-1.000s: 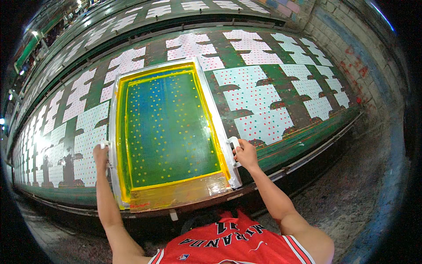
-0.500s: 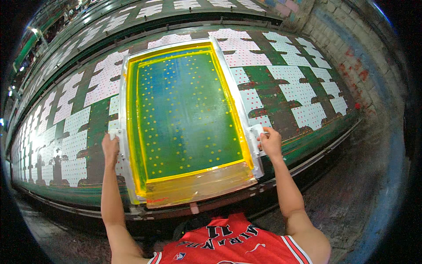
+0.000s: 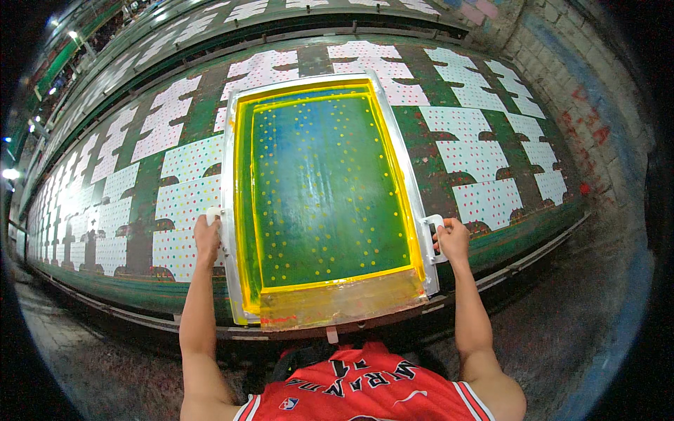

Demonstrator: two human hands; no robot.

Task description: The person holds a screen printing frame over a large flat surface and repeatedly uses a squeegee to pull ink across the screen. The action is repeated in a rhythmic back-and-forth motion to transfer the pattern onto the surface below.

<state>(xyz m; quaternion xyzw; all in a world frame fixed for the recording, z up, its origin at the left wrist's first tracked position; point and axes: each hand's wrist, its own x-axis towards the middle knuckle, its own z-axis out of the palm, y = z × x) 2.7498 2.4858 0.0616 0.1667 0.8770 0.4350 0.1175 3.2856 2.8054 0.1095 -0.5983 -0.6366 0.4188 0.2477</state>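
Note:
A large screen printing frame (image 3: 330,203) with a metal border, a green mesh dotted in yellow and yellow ink along its edges lies in front of me over the long table. My left hand (image 3: 208,236) is closed round the white handle on its left side. On the opposite side, my right hand (image 3: 453,240) grips the other white handle (image 3: 434,231). Brown tape (image 3: 344,305) covers the frame's near end. White fabric pieces (image 3: 184,203) with coloured dots lie left of the frame; more dotted pieces (image 3: 488,203) are to its right. Whatever is beneath the frame is hidden.
The long green table (image 3: 133,295) carries rows of dotted fabric pieces and has a rail (image 3: 519,265) along its near edge. Another such table (image 3: 232,24) runs behind it. A block wall (image 3: 569,84) with red marks stands at the right.
The frame has shifted to the right, with both hands still on its handles. Dotted pieces to its left, including ones with several dot colours, are now more exposed. The view has shifted slightly too.

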